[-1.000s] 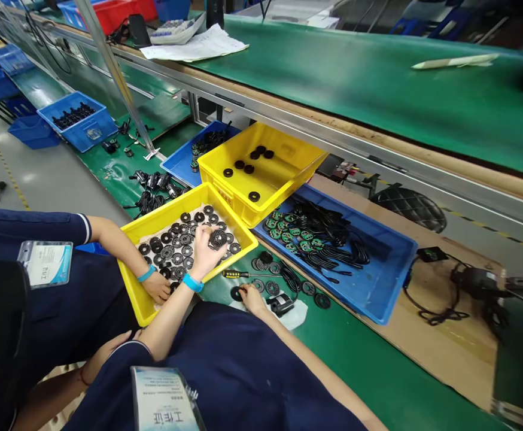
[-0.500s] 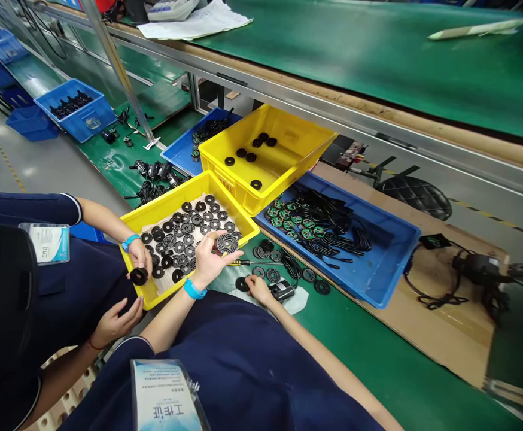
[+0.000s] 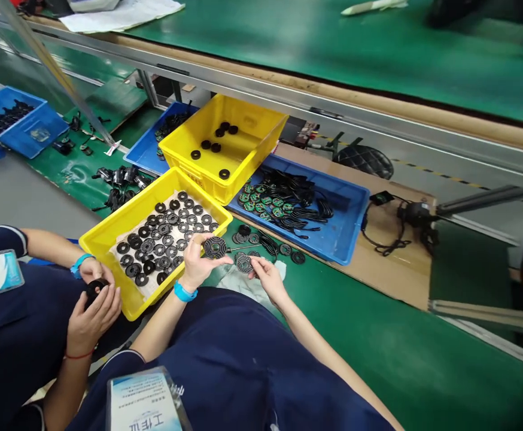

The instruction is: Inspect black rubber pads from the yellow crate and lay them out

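My left hand (image 3: pixel 195 263) grips a round black disc (image 3: pixel 215 247) with a maze-like groove pattern, pinched at its edge over the front of the yellow bin. Close beside it, my right hand (image 3: pixel 267 279) pinches a second grooved disc (image 3: pixel 244 263), held above a pale cloth (image 3: pixel 234 281) on the green bench. Between the two discs the thin metal shaft of a screwdriver (image 3: pixel 246 246) shows; its handle is hidden, and I cannot tell whether it is held. More grooved discs (image 3: pixel 253 238) lie on the bench just beyond.
A yellow bin (image 3: pixel 129 312) of black discs stands at left, with another yellow bin (image 3: pixel 257 164) tilted behind it. A blue tray (image 3: pixel 344 251) holds cables and green-faced parts. At left, a co-worker's hands (image 3: pixel 91 317) hold a black ring. A metal-edged shelf (image 3: pixel 243 84) spans overhead.
My right hand has lifted from the bench and now holds a grooved disc near the left hand's disc. The view has swung right. The co-worker's two hands have come together on the black ring.
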The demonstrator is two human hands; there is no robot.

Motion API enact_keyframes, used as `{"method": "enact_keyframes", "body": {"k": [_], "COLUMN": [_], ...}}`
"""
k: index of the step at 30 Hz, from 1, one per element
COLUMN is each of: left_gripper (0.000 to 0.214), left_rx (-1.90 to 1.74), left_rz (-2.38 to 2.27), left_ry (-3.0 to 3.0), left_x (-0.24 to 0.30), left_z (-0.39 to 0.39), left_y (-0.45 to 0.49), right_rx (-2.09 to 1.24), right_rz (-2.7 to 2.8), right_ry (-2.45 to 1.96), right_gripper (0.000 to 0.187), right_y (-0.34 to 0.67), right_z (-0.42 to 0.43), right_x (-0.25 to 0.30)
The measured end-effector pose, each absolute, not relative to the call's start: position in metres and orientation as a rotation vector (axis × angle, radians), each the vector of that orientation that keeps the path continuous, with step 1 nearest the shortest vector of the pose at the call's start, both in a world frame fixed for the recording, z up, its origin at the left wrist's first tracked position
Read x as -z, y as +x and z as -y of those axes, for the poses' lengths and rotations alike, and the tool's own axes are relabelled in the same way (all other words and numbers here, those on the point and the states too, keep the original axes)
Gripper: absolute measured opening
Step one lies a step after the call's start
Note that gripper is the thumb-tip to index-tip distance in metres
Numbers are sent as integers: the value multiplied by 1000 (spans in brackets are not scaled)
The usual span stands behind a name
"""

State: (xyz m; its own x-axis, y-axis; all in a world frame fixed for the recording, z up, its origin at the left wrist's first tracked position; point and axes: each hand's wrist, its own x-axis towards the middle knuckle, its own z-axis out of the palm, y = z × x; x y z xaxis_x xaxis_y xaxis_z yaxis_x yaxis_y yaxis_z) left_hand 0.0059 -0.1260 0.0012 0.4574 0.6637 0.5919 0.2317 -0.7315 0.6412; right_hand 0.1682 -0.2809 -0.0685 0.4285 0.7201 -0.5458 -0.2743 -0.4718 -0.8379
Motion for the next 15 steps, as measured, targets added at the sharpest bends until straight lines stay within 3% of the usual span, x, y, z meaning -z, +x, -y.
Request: {"method": "enact_keyframes", "body": {"k": [7, 15], "left_gripper": [73, 70], "left_rx": [-1085, -898], "left_rz": [-508, -340], "left_ry": [2290, 2195], "left_x": [6, 15], "left_z": [145, 179], "left_y": [38, 77], "right_rx": [-1159, -1021], "right_rz": [43, 80], "right_ry": [-1354, -1317], "right_gripper": [78, 65], "right_y": [179, 201], "right_z": [304, 333], "right_x": [15, 2]}}
